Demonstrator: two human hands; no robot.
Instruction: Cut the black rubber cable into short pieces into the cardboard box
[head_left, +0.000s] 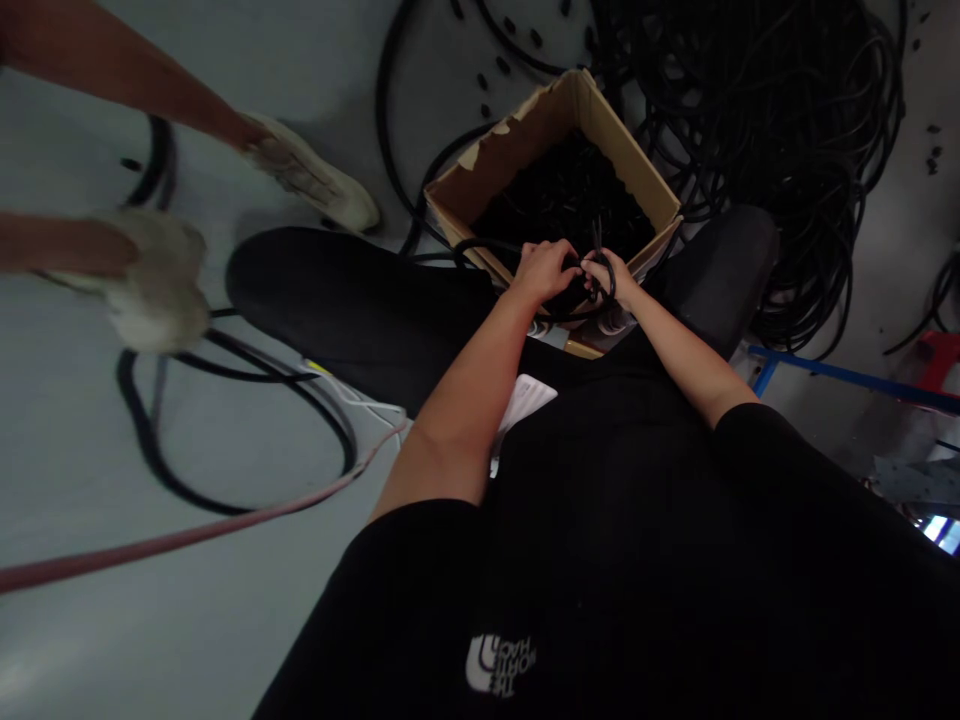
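Observation:
My left hand (pixel 541 270) is closed around a black hose (pixel 480 244) over the near edge of an open cardboard box (pixel 630 150). Close beside it, my right hand (pixel 613 276) is closed on dark scissors (pixel 598 236), their slim points directed away from me. The fingertips of both hands almost meet at the hose's end, where the small details are too dark to make out. Many small black pieces (pixel 562 190) fill the box. A strand of black hose also passes just below my hands.
A large tangled pile of black hose (pixel 750 120) lies on the floor behind and right of the box. Another person's shoes (pixel 315 175) are at the left. A reddish hose (pixel 225 525) crosses the floor, and a blue metal bar (pixel 847 372) stands at the right.

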